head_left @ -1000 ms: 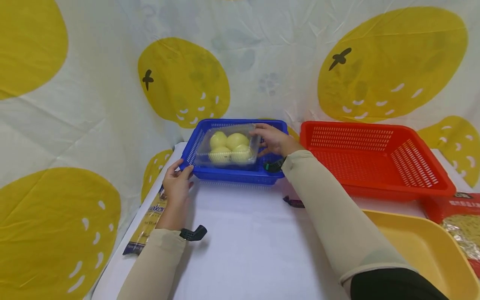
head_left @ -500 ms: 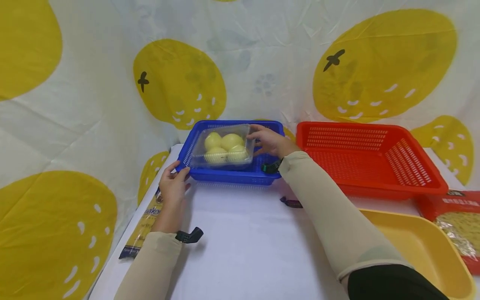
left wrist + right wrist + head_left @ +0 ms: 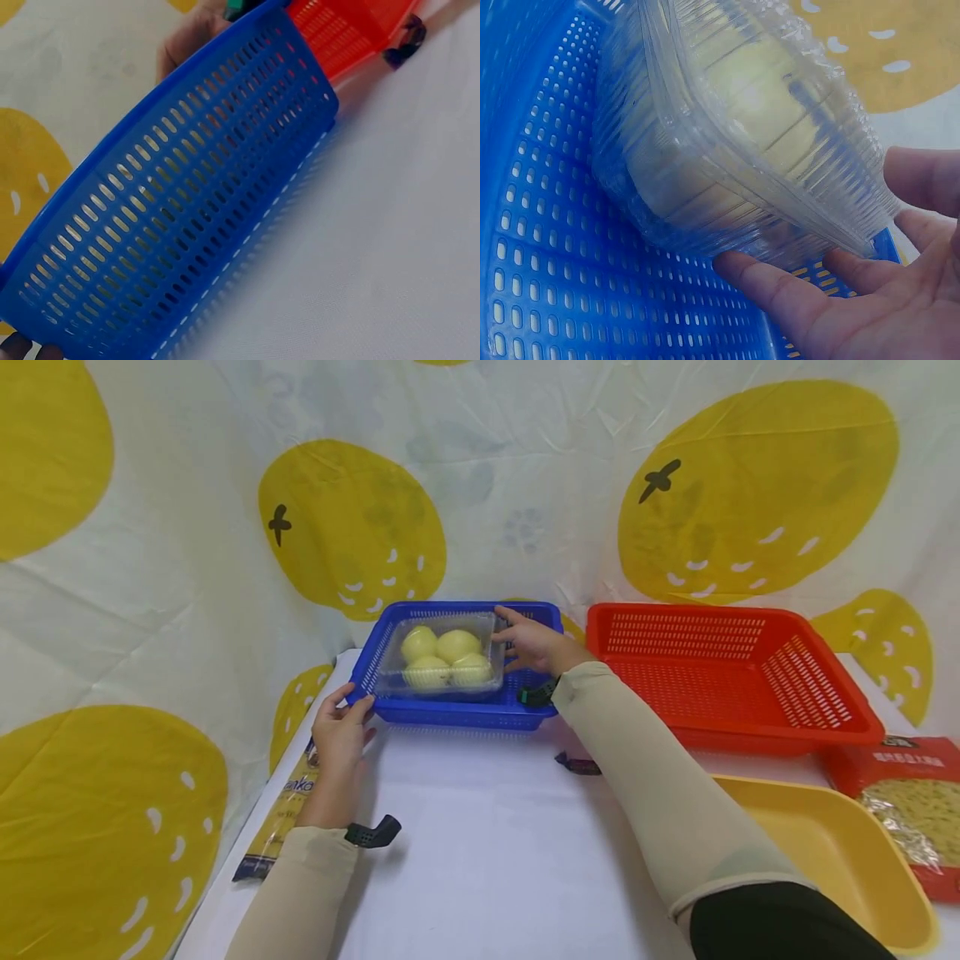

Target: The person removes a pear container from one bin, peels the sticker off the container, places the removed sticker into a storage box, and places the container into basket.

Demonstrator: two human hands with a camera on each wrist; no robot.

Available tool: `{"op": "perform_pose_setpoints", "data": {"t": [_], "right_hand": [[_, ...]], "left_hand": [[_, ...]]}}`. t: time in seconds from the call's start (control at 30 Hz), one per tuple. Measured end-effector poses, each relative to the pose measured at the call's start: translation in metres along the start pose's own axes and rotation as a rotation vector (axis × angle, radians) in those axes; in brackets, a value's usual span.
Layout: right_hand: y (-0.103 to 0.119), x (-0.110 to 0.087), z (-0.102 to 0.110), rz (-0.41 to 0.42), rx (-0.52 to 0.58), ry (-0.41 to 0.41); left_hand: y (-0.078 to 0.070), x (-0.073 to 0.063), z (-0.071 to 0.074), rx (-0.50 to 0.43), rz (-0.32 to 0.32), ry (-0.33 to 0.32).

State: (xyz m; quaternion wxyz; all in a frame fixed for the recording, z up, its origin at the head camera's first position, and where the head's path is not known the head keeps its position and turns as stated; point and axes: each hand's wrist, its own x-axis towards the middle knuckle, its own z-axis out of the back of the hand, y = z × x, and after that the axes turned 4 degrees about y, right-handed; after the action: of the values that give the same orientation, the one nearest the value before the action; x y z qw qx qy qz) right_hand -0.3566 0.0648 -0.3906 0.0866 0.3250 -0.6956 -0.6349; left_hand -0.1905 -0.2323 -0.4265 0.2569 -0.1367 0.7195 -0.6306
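Note:
A clear plastic clamshell box [image 3: 441, 656] with several pale yellow round fruits [image 3: 459, 646] sits inside the blue slotted basket [image 3: 465, 717], toward its left side. My right hand [image 3: 531, 642] is at the box's right end. In the right wrist view its fingers [image 3: 780, 292] spread fairly straight along the box's lower edge, and the thumb stands off near the corner. My left hand [image 3: 341, 731] pinches the basket's near left corner, thumb on the near side. Only its fingertips [image 3: 30, 351] show in the left wrist view.
A red basket [image 3: 757, 739] stands right of the blue one. In front of it are a yellow tray [image 3: 832, 843] and a red food packet [image 3: 915, 793]. A small dark wrapped item [image 3: 577, 765] lies mid-table; a yellow pasta packet [image 3: 277, 822] lies at left. A patterned curtain [image 3: 517, 468] hangs behind.
The fruit box has come down lower and flatter in the blue basket, and my right hand's fingers have loosened from it. My left hand stays at the basket corner; the head view shifts slightly.

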Motion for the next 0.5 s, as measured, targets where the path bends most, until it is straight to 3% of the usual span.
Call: {"op": "perform_pose_setpoints", "data": {"t": [0.5], "right_hand": [[-0.0029, 0.0061, 0.0003, -0.028, 0.019, -0.030]], "left_hand": [[-0.0005, 0.0026, 0.0029, -0.006, 0.010, 0.012]]}}
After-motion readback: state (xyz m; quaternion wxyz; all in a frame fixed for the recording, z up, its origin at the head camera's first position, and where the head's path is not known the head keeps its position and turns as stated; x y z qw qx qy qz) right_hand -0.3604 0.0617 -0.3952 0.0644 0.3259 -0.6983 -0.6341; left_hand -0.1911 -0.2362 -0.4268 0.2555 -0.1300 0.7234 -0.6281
